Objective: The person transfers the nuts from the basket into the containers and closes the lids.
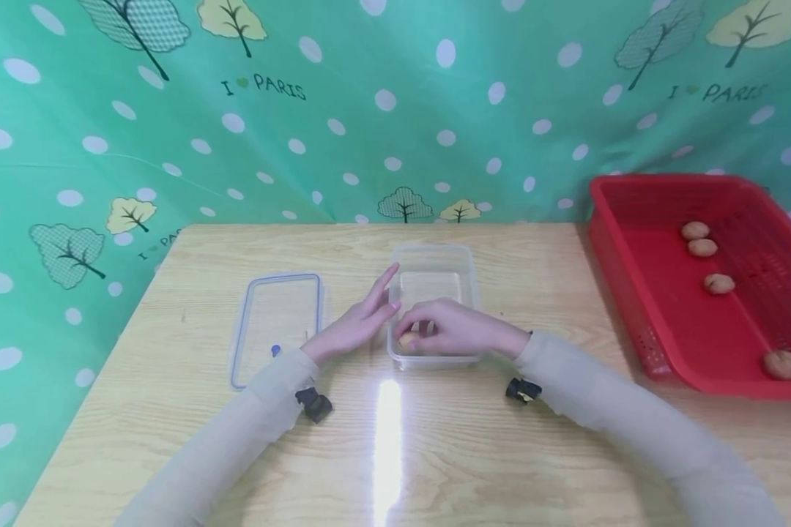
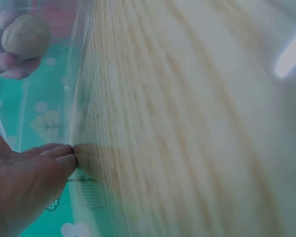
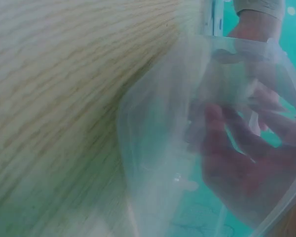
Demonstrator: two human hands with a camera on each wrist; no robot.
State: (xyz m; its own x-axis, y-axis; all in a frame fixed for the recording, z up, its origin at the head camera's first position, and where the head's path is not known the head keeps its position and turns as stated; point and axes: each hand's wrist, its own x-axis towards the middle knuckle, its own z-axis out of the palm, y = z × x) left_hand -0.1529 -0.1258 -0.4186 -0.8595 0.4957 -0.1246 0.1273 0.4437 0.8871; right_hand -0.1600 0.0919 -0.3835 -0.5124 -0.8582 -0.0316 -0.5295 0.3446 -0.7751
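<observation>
My right hand [image 1: 444, 327] reaches into a clear plastic container [image 1: 435, 255], pinching a walnut [image 1: 409, 340] low in its near left corner. In the left wrist view the walnut [image 2: 27, 37] shows through the clear wall, with fingertips around it. My left hand [image 1: 356, 326] rests at the container's left side, its fingers straight and the thumb near the rim. In the right wrist view the right hand [image 3: 241, 163] appears blurred through the container wall [image 3: 153, 123].
A clear lid [image 1: 277, 315] with a blue seal lies left of the container. At the right stands a red basket [image 1: 622, 293] holding several walnuts [image 1: 719, 284]. A green patterned cloth [image 1: 343, 95] hangs behind the wooden table [image 1: 474, 454].
</observation>
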